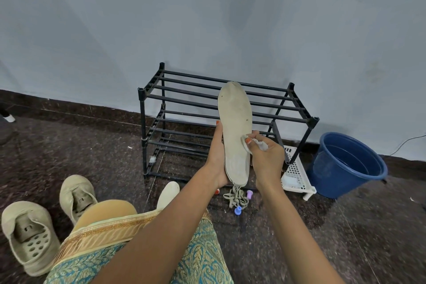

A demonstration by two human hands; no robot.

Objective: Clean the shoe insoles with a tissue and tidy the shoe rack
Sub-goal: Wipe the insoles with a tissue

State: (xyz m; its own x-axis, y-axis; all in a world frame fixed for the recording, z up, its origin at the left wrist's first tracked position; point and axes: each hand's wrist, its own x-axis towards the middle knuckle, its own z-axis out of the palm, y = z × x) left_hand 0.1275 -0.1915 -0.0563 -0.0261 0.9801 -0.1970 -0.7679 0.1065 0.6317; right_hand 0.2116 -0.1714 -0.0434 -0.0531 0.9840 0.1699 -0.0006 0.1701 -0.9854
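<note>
A beige shoe insole [235, 122] stands upright in front of the black shoe rack [184, 108]. My left hand [217, 157] grips its heel end from the left. My right hand [267, 159] pinches a crumpled white tissue [258, 144] and presses it on the insole's right edge near the middle. Small dark specks mark the insole's upper half. A second insole [168, 193] lies on the floor beside my knee. Two beige shoes [30, 235] [77, 196] without insoles sit on the floor at the left.
The rack has two bare tiers and stands against the blue-grey wall. A blue bucket [348, 163] sits at its right, with a white perforated tray [297, 173] between them. Beige laces [236, 198] and small coloured caps lie on the dark speckled floor below my hands.
</note>
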